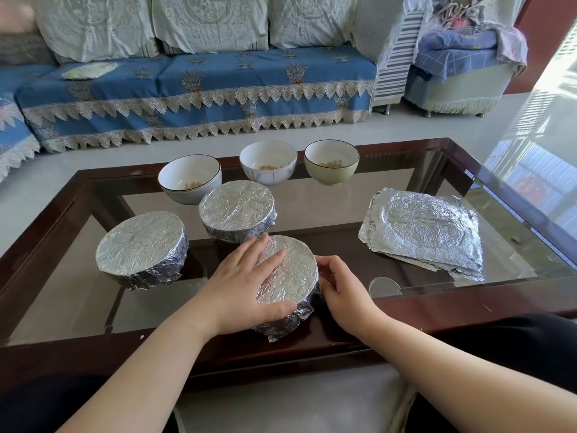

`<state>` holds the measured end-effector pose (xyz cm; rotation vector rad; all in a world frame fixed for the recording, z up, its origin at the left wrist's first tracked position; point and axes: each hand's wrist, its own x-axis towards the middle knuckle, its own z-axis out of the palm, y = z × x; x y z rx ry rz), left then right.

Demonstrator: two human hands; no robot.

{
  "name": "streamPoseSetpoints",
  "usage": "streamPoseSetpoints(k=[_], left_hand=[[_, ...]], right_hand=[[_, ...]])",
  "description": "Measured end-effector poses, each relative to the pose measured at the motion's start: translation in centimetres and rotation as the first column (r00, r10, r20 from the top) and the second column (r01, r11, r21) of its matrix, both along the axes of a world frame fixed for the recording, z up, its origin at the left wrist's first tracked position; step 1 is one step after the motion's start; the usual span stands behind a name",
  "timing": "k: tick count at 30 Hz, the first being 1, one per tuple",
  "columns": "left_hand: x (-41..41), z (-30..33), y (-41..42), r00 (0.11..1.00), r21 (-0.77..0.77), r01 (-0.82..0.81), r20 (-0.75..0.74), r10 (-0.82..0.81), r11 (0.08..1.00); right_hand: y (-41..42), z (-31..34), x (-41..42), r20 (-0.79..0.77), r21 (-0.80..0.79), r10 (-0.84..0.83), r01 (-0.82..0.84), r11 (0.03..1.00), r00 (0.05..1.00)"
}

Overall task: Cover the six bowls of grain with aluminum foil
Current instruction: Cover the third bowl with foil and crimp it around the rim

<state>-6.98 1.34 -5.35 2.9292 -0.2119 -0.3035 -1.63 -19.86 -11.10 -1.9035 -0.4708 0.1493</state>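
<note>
near bowl [288, 285]: foil-wrapped, at the table's front edge, btwn your two hands; foil skirt crumpled down its sides.
L hand [246, 285]: flat on the foil top, fingers straight, thumb along the near rim. Pressing, not gripping.
R hand [340, 292]: at the bowl's right side, fingers curved vs the foil wall, tucking it in. Looks like touch/press, not a full clasp.
step: judged, you're finishing bowl no. 3 of 6.
foil stack [421, 229]: loose sheets lying flat, to the right & a bit beyond the near bowl, well apart from it. Long side runs roughly left-right. Your R hand is the nearer one, so reach w/ that.
left covered bowl [142, 248]: done, left of your L hand, apart from it.
mid covered bowl [237, 214]: done, just behind the near bowl; L fingertips nearly at its base.
open bowls: three at the far edge, grain visible in each. White one far left [190, 178], just behind the mid covered bowl; white centre [268, 162]; green-ish right [331, 161].
key relation: sheets lie right, open bowls lie far. Next sheet likely travels from right stack fwd-left to the back row; green-ish bowl is closest to the stack.
table [437, 307]: glass top, dark wood frame.
</note>
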Motion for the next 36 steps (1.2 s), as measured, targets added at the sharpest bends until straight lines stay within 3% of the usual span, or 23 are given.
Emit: streamPoseSetpoints(k=[12,24,36], left_hand=[[0.0,-0.2,-0.1,1.0,-0.024,-0.002,0.027,0.002,1.0],[-0.1,0.0,-0.2,1.0,-0.001,-0.002,0.02,0.002,1.0],[-0.2,0.1,-0.8,0.999,0.037,-0.038,0.019,0.037,0.999]], right_hand=[[0.7,0.1,0.8,0.008,-0.031,-0.07,0.07,0.997,0.998],[0.6,0.2,2.5,0.023,-0.29,0.058,-0.049,0.956,0.998],[0.1,2.2,3.5,0.001,-0.31,0.073,-0.069,0.948,0.997]])
